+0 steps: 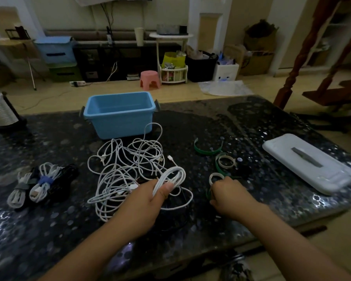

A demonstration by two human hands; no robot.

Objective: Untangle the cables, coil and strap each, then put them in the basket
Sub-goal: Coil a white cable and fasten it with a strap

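Head cam, only view: coil (171, 177) of white cable is sitting in my left hand (150, 194), fingers & thumb curling round it, thumb pressing on top. Its loops are running far-right to near-left across my palm, w/ a slack tail trailing onto the table (261, 126) just below. My right hand (228, 194) is reaching to the straps, fingertips pinching at a small pale strap ring (216, 178) w/ a green one under it; can't tell how firm that hold is. Strap is lying just right of the coil, so right hand is the nearer one to bring it across & wrap over the coil's short axis, I'm guessing.

Tangle (128, 165) of white cables is spreading left & far of my left hand, touching the coil's side. Blue basket (120, 114) is standing beyond the tangle, far-center, nothing visible in it. Three strapped bundles (41, 184) are lying well left on the table, not in the basket yet. More straps (208, 150) are lying far-right of my right hand.
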